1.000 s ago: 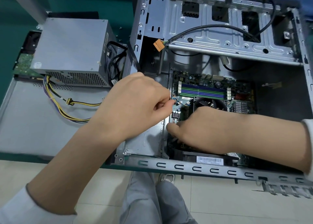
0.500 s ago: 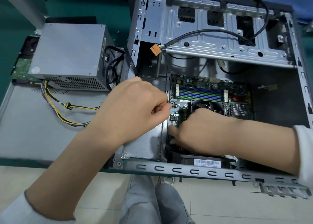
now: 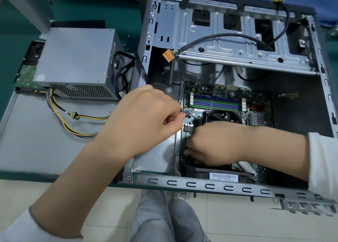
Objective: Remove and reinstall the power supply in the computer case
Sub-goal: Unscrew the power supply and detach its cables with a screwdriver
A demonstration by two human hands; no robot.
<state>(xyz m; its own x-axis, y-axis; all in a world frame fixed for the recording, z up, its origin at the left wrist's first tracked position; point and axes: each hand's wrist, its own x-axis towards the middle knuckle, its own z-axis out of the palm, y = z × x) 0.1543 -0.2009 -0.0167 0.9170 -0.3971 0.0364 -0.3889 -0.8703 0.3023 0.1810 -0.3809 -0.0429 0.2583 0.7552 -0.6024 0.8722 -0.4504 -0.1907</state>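
Legible markings are few. A white barcode sticker point(image 3: 223, 178) sits on the dark component at the near edge inside the computer case point(image 3: 201, 186); bars are visible, and the small print lines beneath them are too fine to read. Faint white lettering runs along the left edge of the motherboard point(image 3: 215, 93); characters cannot be made out. A label strip point(image 3: 114, 47) on the side of the power supply point(image 3: 76, 59) is seen edge-on, its text unreadable. No brand name or number can be read.
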